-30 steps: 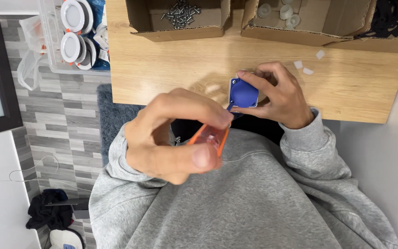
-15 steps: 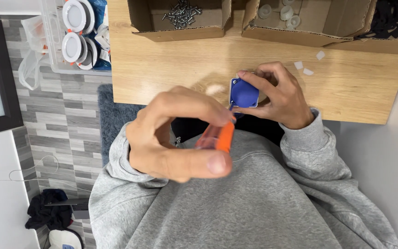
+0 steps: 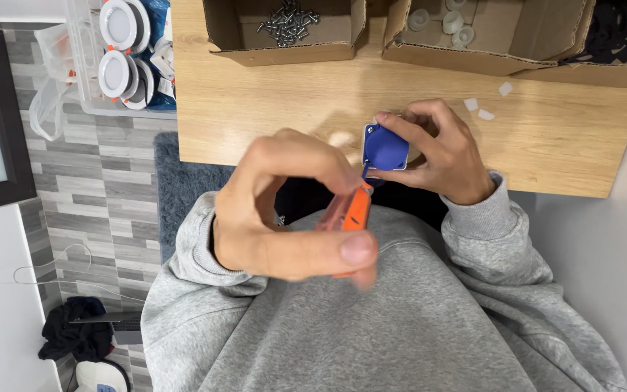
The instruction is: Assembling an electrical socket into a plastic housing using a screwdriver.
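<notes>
Below the camera, a grey sweatshirt (image 3: 371, 327) is filling the lower half of the view, its sleeves reaching up to both hands. Above it, a wooden table (image 3: 255, 109) is running across the upper part, with a grey rug (image 3: 183, 189) and striped grey floor (image 3: 88, 181) showing to its left.

Along the table's far edge, one cardboard box (image 3: 284, 33) is holding loose metal screws (image 3: 288, 18), and a second box (image 3: 466, 40) beside it is holding pale round plastic parts (image 3: 448, 22). Off the table's left end, a clear bin (image 3: 85, 65) is holding round white lamp fittings (image 3: 114, 47).

Close to the lens, the left hand (image 3: 284, 210) is curling around an orange screwdriver (image 3: 353, 214), thumb and fingers closed on its handle; the handle is blurred, and its tip is pointing up toward the blue part. Just over the table's near edge, the right hand (image 3: 437, 149) is gripping a small blue part (image 3: 384, 147), fingers pinched along its top and thumb underneath, holding it upright in the air rather than resting it on the wood. Whether the screwdriver's tip is actually touching the blue part I cannot tell.

Near the right hand, two tiny white scraps (image 3: 480, 109) are lying on the tabletop.
</notes>
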